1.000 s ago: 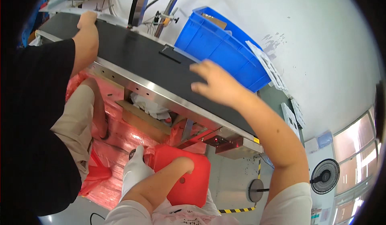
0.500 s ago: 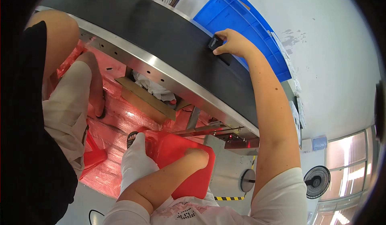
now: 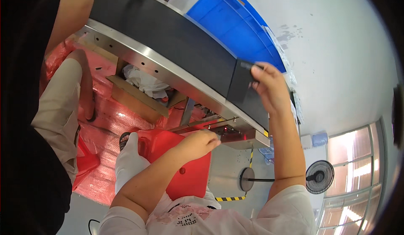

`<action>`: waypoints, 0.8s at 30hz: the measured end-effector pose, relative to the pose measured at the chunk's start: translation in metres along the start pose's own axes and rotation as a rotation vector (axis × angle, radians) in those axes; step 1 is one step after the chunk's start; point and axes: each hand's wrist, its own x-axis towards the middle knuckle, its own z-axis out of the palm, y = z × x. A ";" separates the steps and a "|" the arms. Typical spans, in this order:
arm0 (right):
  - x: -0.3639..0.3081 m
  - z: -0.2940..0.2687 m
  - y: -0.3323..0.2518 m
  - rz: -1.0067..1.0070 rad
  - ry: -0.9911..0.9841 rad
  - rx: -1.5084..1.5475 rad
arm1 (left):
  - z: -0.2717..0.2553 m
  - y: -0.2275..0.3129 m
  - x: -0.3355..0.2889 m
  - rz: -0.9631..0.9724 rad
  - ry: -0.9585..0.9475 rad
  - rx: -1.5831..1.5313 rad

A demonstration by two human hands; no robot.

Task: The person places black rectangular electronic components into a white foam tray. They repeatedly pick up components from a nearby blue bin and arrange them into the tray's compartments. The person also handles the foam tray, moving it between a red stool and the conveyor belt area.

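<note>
Black belt (image 3: 168,37) is stretching beneath our right hand (image 3: 270,83), which is pinching a slab (image 3: 240,83) by one end, perhaps risking a slip. Our left hand (image 3: 199,144) is curling, contents unclear.

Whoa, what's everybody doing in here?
One person's right hand holds a flat black object near a corner, over a black belt; I can't tell whether it touches the belt. The left hand is loosely curled, above a red stool. A blue crate stands along the belt's far side. At left, a co-worker's bare arm is beside the belt.
</note>
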 end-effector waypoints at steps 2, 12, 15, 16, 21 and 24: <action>-0.037 -0.002 0.005 0.086 -0.106 0.099 | -0.004 0.011 0.000 -0.037 0.010 -0.446; -0.111 0.064 0.095 -0.240 0.088 -0.685 | -0.009 0.007 -0.005 -0.153 -0.034 -1.790; -0.107 0.091 0.091 -0.303 0.218 -1.000 | -0.018 0.008 -0.008 -0.072 -0.006 -1.890; -0.105 0.098 0.087 -0.339 0.247 -1.116 | -0.021 0.008 -0.010 -0.035 0.003 -1.900; -0.103 0.116 0.079 -0.331 0.091 -1.240 | -0.029 0.013 -0.023 0.060 0.076 -1.908; -0.103 0.113 0.074 -0.314 -0.045 -1.158 | -0.024 0.013 -0.024 0.095 0.102 -1.803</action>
